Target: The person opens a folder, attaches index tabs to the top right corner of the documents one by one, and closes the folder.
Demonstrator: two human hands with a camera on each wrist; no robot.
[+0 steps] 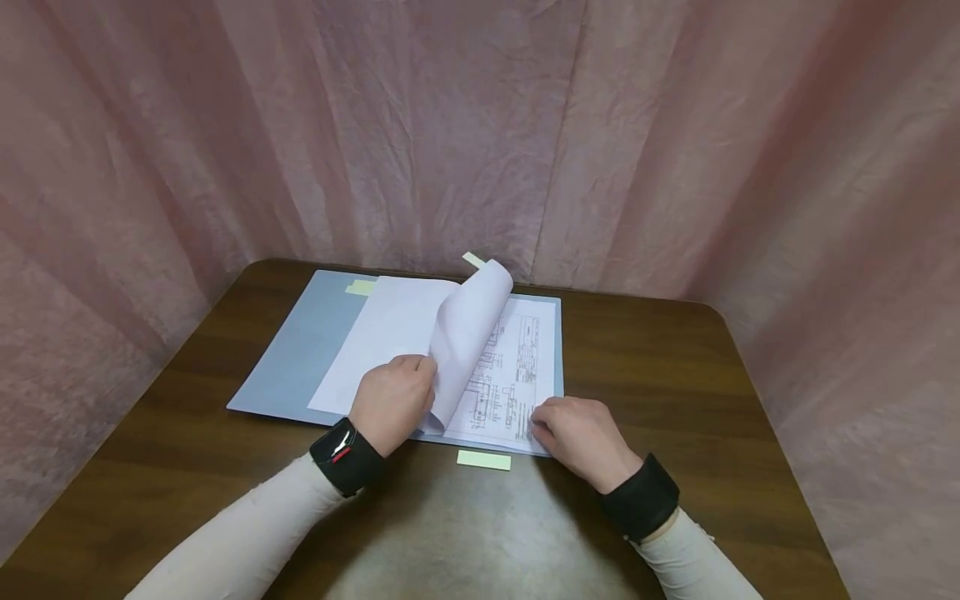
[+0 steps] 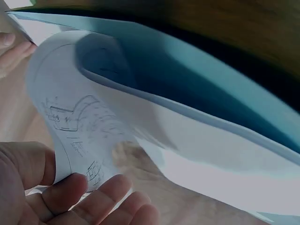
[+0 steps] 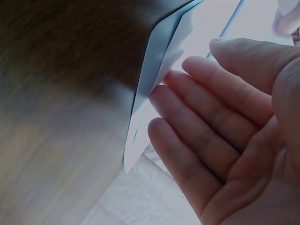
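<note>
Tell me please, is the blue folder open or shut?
Open: the blue folder lies spread on the table, blue showing either side of the pages; the left hand pinches a lifted page.

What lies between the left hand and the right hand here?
In the head view, the curled page pinched by the left hand comes first, then, toward the right hand, the exposed part of a printed technical drawing.

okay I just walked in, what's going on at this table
A person has an open blue folder on the brown table. Their left hand pinches a page, curled partway over, with a printed drawing showing beside it. The right hand is at the drawing's near right corner. A pale green strip lies just in front of the folder.
</note>
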